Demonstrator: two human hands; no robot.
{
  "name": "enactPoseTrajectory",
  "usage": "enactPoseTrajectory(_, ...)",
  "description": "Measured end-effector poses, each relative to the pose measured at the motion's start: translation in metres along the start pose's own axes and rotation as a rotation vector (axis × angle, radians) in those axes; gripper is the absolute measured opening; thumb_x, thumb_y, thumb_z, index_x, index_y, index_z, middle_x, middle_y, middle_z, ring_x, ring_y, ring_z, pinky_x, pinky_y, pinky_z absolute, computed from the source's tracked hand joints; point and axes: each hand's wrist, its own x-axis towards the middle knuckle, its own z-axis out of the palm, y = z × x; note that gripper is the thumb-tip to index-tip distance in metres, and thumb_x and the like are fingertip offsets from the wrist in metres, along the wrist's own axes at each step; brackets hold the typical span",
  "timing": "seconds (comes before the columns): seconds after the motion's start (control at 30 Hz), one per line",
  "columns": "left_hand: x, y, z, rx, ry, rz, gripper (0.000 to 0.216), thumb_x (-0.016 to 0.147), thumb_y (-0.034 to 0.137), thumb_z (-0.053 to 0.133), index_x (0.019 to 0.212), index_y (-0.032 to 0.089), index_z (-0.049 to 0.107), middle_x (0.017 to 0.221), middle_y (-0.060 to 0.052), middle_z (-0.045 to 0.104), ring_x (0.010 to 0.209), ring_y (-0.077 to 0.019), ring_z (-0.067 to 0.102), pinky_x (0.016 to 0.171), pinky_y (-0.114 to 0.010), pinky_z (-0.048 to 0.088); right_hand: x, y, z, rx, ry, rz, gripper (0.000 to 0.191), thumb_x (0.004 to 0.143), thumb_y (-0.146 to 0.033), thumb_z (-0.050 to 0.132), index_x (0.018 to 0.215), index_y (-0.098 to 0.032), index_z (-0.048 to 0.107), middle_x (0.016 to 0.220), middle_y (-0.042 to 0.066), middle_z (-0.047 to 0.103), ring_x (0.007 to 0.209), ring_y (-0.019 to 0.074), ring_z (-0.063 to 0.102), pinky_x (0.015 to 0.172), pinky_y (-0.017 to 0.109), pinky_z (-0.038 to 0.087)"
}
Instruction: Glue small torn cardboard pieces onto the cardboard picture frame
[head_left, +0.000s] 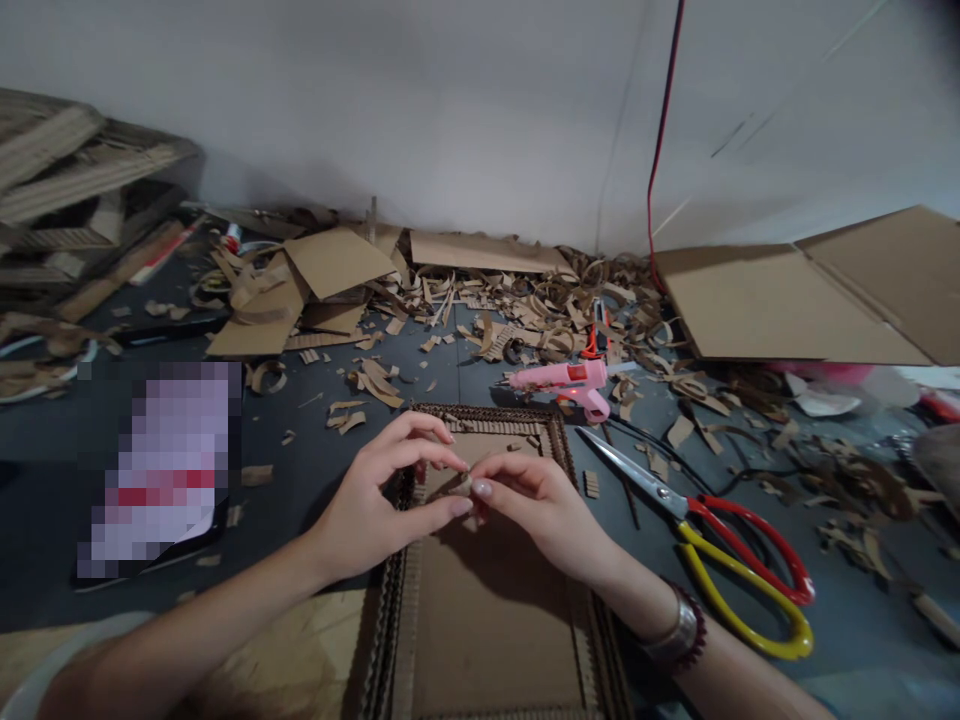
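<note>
together, a person's left hand (364, 500) and right hand (551, 510) grip a small, tan cardboard piece (454, 489) above a rectangular brown cardboard panel (487, 650) with ridged, layered edges. the left thumb and forefinger arch slightly apart, tips on the piece; the right thumb and forefinger pinch nearly shut at its end. a pink plastic glue gun (562, 377) and red-and-yellow-handled metal scissors (694, 520) lie near the panel on the dark tabletop (300, 430).
</note>
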Motion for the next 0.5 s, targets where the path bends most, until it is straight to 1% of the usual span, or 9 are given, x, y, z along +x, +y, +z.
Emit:
enactPoseTrajectory(0.07,0.0003,-0.0002,0.0002,0.015,0.011,-0.008,0.007,0.072,0.016,0.063,0.079,0.019,0.064,0.09,-0.005,0.053,0.087,-0.0174,0.054,0.067,-0.025,0.046,0.0002,0.0006,-0.0001,0.003,-0.009,0.001,0.022,0.074,-0.037,0.062,0.075,-0.015,0.061,0.063,-0.002,0.057,0.058,0.0085,0.051,0.059,0.022,0.042)
enactPoseTrajectory(0.13,0.0003,-0.0008,0.0004,0.023,0.011,-0.015,0.004,0.074,0.016,0.062,0.077,0.018,0.064,0.09,-0.005,0.053,0.085,-0.0167,0.054,0.066,-0.025,0.046,0.0002,0.0015,-0.0002,0.006,-0.012,-0.001,0.022,0.074,-0.037,0.062,0.075,-0.015,0.062,0.064,-0.002,0.057,0.058,0.0085,0.051,0.059,0.022,0.042)
enactPoseTrajectory(0.27,-0.0001,-0.0017,0.0006,0.03,0.006,-0.017,0.004,0.074,0.017,0.061,0.076,0.018,0.064,0.09,-0.005,0.053,0.083,-0.016,0.054,0.066,-0.025,0.045,-0.0001,0.002,-0.0005,-0.006,-0.019,-0.009,0.021,0.075,-0.037,0.061,0.076,-0.016,0.062,0.065,-0.002,0.057,0.058,0.0086,0.051,0.059,0.023,0.042)
enactPoseTrajectory(0.4,0.0004,-0.0009,0.0005,0.043,0.007,-0.011,0.004,0.074,0.016,0.061,0.076,0.018,0.063,0.09,-0.004,0.053,0.082,-0.0159,0.054,0.068,-0.026,0.045,-0.0005,0.0006,0.0,-0.075,-0.036,-0.055,0.021,0.078,-0.036,0.057,0.074,-0.016,0.063,0.064,-0.002,0.056,0.059,0.009,0.05,0.059,0.023,0.041)
enactPoseTrajectory(0.5,0.001,0.0003,0.0002,0.04,-0.004,-0.018,0.004,0.075,0.015,0.06,0.076,0.018,0.063,0.09,-0.004,0.052,0.081,-0.0152,0.054,0.067,-0.025,0.045,-0.0008,0.0003,0.0004,-0.106,-0.041,-0.073,0.02,0.079,-0.035,0.057,0.074,-0.017,0.063,0.065,-0.001,0.057,0.061,0.01,0.051,0.06,0.024,0.042)
